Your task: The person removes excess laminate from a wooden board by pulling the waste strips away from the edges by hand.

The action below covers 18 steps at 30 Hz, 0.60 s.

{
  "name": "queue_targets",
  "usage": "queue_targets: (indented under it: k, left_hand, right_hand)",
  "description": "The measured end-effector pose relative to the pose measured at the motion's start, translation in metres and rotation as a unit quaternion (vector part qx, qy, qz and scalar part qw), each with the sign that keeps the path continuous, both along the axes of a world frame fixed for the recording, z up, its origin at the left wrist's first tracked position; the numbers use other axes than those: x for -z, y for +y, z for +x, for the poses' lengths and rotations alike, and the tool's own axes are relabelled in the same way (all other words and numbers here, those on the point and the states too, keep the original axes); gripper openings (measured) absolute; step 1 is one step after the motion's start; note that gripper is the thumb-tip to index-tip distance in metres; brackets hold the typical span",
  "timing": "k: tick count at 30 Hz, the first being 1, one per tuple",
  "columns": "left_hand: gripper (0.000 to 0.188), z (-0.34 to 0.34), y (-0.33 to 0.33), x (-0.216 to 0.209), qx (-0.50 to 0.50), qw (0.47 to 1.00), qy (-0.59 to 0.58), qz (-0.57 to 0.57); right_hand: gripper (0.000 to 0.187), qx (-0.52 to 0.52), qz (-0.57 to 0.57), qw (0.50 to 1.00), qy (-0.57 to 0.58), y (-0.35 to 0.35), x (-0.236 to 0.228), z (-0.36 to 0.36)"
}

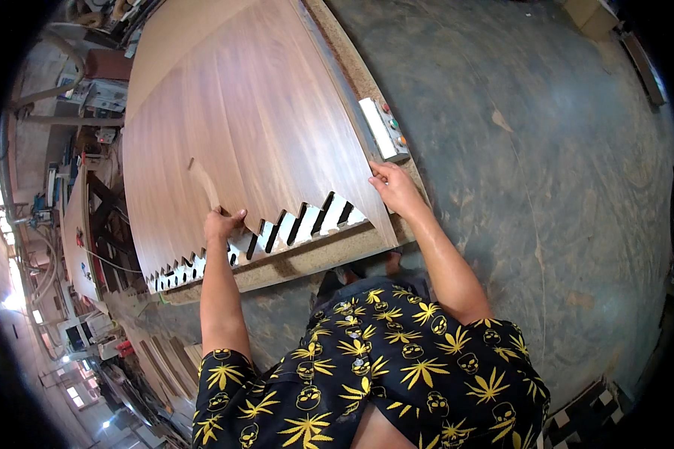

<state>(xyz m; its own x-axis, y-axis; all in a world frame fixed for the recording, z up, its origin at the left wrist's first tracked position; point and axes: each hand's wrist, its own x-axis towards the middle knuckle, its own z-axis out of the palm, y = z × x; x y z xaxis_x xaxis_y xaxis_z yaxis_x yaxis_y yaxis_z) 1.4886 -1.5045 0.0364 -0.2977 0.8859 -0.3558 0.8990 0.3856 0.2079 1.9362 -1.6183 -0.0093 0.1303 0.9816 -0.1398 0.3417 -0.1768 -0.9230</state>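
A large wood-grain panel (277, 112) lies in front of me, its near edge cut in a zigzag of teeth. White strips with dark slots (299, 226) show below the teeth. My left hand (223, 227) is at this toothed edge, fingers curled down and thumb out to the right; its fingertips are partly hidden. A pale tan streak (204, 178) runs ahead of it on the panel; I cannot tell whether it is a loose strip or a mark. My right hand (392, 187) pinches the panel's right edge between thumb and fingers.
A control box (384, 131) with coloured buttons sits on the right side of the chipboard-edged bench (299, 260). Grey concrete floor (532, 187) spreads to the right. Boards (171, 367), machines and hoses crowd the left. Checkered blocks (588, 415) lie at lower right.
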Motion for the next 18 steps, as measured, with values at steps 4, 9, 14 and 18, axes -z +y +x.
queue_targets:
  k: [4, 9, 14, 18]
  left_hand:
    - [0.067, 0.010, -0.002, -0.005, -0.012, 1.000, -0.010, 0.005]
    - [0.069, -0.005, 0.002, 0.005, -0.035, 0.999, -0.015, -0.012]
    - [0.072, 0.000, 0.004, 0.003, -0.034, 0.999, 0.016, -0.025]
    - [0.073, 0.002, 0.003, 0.001, -0.030, 0.999, 0.015, -0.030]
  right_hand:
    - [0.036, -0.006, 0.067, 0.996, -0.057, 0.000, 0.010, 0.001]
    - [0.034, -0.045, 0.056, 0.996, -0.055, 0.003, 0.011, 0.005]
    - [0.033, -0.052, 0.053, 0.996, -0.051, 0.003, 0.007, 0.008]
    - [0.034, -0.055, 0.048, 0.996, -0.049, 0.003, 0.005, 0.008]
